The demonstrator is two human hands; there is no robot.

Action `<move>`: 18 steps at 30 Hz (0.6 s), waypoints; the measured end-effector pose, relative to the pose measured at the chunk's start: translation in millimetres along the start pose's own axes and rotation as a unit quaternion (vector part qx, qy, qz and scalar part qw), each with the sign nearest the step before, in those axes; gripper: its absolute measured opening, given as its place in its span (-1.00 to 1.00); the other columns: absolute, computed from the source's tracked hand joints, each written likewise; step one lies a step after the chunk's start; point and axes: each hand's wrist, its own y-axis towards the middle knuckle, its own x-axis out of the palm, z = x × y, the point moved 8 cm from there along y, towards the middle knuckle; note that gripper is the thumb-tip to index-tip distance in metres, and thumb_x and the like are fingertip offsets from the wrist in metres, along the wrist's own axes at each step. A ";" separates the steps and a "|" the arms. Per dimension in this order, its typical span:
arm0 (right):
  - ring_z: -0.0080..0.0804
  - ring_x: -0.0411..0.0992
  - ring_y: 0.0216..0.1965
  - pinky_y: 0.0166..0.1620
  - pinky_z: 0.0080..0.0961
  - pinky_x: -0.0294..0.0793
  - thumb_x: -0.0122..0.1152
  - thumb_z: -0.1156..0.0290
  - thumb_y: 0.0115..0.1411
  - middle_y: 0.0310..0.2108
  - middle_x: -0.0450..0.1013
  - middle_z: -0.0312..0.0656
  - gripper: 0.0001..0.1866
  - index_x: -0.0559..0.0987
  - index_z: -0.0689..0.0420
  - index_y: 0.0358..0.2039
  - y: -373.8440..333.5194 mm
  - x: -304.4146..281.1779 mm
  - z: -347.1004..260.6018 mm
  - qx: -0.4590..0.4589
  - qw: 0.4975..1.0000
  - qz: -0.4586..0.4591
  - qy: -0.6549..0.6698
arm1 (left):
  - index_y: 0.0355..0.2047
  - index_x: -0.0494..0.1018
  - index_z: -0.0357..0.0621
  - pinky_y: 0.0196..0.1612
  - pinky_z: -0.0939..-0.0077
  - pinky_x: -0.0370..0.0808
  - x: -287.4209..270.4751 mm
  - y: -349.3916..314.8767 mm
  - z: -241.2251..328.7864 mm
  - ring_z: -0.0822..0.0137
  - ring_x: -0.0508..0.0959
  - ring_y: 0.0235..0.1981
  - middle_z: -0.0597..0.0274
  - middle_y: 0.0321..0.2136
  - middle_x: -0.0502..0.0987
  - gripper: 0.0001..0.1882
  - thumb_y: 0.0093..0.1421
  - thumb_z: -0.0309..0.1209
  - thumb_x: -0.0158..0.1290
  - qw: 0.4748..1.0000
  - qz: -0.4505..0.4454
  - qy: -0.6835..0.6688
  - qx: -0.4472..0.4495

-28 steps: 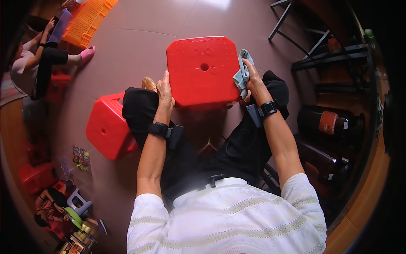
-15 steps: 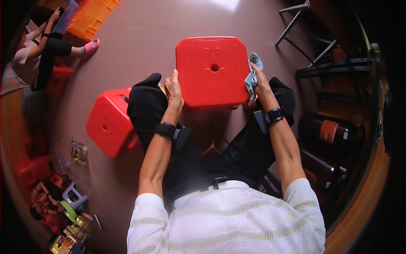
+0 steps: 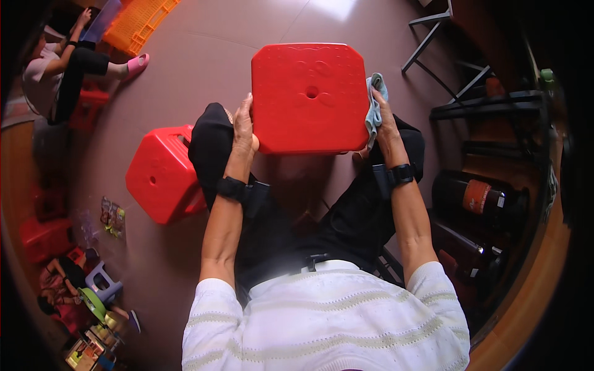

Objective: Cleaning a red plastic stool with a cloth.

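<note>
A red plastic stool (image 3: 309, 127) is in front of me between my knees, its square seat with cut corners and a round centre hole facing up. My left hand (image 3: 245, 127) grips its left side, thumb along the edge and the other fingers mostly hidden. A light blue cloth (image 3: 375, 106) is bunched in my right hand (image 3: 387, 127), pressed to the stool's right side. The stool's legs are out of sight beneath the seat.
Beside my left knee stands another red stool (image 3: 154, 176). An orange crate (image 3: 136, 28) and a seated person (image 3: 52, 74) are at the far left; another person (image 3: 59, 287) is at the lower left. Dark jars (image 3: 479, 196) and a metal-framed rack (image 3: 489, 106) line the right.
The stool has shifted slightly away from me and to the left, and its seat looks a little larger. Both hands have moved with it, keeping their hold.
</note>
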 end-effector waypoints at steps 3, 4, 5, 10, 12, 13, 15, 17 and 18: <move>-0.44 0.51 -0.22 -0.09 -0.55 0.48 0.12 0.19 0.21 -0.20 0.52 -0.21 -0.63 0.48 0.18 -0.09 -20.6 10.4 -8.7 0.014 0.999 -0.030 0.006 | -0.16 0.47 -0.20 -0.16 0.46 0.51 -6.2 -5.4 13.2 0.44 0.55 -0.26 0.25 -0.28 0.56 -0.65 0.24 -0.16 -0.02 0.999 0.005 0.034 -0.008; -0.44 0.51 -0.22 -0.09 -0.55 0.48 0.12 0.19 0.21 -0.20 0.52 -0.21 -0.63 0.48 0.18 -0.09 -30.7 16.4 -15.8 0.007 0.999 -0.031 0.007 | -0.16 0.47 -0.20 -0.16 0.46 0.51 1.0 -12.1 22.5 0.44 0.55 -0.26 0.25 -0.28 0.56 -0.65 0.24 -0.16 -0.02 0.999 -0.001 0.035 -0.006; -0.45 0.50 -0.23 -0.10 -0.56 0.48 0.12 0.17 0.21 -0.19 0.52 -0.21 -0.61 0.48 0.19 -0.07 -42.5 23.3 -21.8 -0.002 1.000 -0.029 -0.007 | -0.16 0.46 -0.20 -0.16 0.46 0.52 10.0 -20.4 30.2 0.43 0.54 -0.25 0.24 -0.28 0.56 -0.66 0.24 -0.18 -0.01 1.000 -0.024 0.010 -0.006; -0.50 0.49 -0.23 -0.12 -0.59 0.47 0.12 0.14 0.22 -0.18 0.50 -0.22 -0.54 0.44 0.21 -0.01 -102.7 56.3 -71.6 -0.063 0.995 -0.012 -0.071 | -0.14 0.39 -0.23 -0.16 0.47 0.53 59.7 -59.5 76.6 0.38 0.54 -0.25 0.19 -0.24 0.52 -0.68 0.28 -0.22 -0.05 0.996 -0.082 -0.037 0.027; -0.52 0.48 -0.21 -0.13 -0.62 0.46 0.10 0.14 0.23 -0.16 0.48 -0.22 -0.53 0.43 0.21 0.02 -133.7 80.5 -99.1 -0.153 0.980 0.011 -0.125 | -0.17 0.38 -0.23 -0.16 0.47 0.54 75.9 -74.0 99.3 0.39 0.54 -0.25 0.17 -0.23 0.51 -0.71 0.29 -0.23 -0.07 0.993 -0.108 -0.036 0.039; -0.49 0.46 -0.16 -0.09 -0.61 0.42 0.06 0.15 0.24 -0.14 0.47 -0.21 -0.55 0.43 0.20 0.01 -138.3 76.7 -110.2 -0.180 0.973 0.009 -0.142 | -0.18 0.38 -0.23 -0.16 0.47 0.54 88.0 -84.5 109.6 0.40 0.54 -0.25 0.18 -0.25 0.51 -0.71 0.29 -0.23 -0.06 0.989 -0.135 -0.032 0.057; -0.49 0.45 -0.15 -0.07 -0.60 0.40 0.04 0.13 0.25 -0.14 0.46 -0.20 -0.54 0.43 0.21 0.02 -144.3 74.5 -118.2 -0.214 0.963 0.015 -0.161 | -0.21 0.38 -0.22 -0.20 0.53 0.50 96.8 -103.2 126.6 0.46 0.51 -0.27 0.23 -0.31 0.49 -0.72 0.31 -0.23 -0.10 0.987 -0.133 -0.017 0.084; -0.48 0.44 -0.14 -0.04 -0.59 0.38 0.03 0.12 0.25 -0.15 0.46 -0.19 -0.53 0.43 0.22 0.02 -153.9 63.3 -130.4 -0.255 0.950 0.030 -0.180 | -0.21 0.38 -0.22 -0.19 0.55 0.47 123.3 -136.4 136.6 0.47 0.49 -0.28 0.25 -0.33 0.48 -0.71 0.32 -0.22 -0.13 0.986 -0.104 0.031 0.124; -0.47 0.43 -0.14 -0.02 -0.56 0.36 0.02 0.10 0.25 -0.15 0.45 -0.19 -0.51 0.42 0.23 0.03 -161.0 58.9 -137.2 -0.328 0.903 0.036 -0.276 | -0.21 0.38 -0.22 -0.18 0.58 0.44 126.8 -148.9 142.6 0.48 0.48 -0.29 0.27 -0.35 0.46 -0.69 0.33 -0.20 -0.16 0.981 -0.065 0.078 0.166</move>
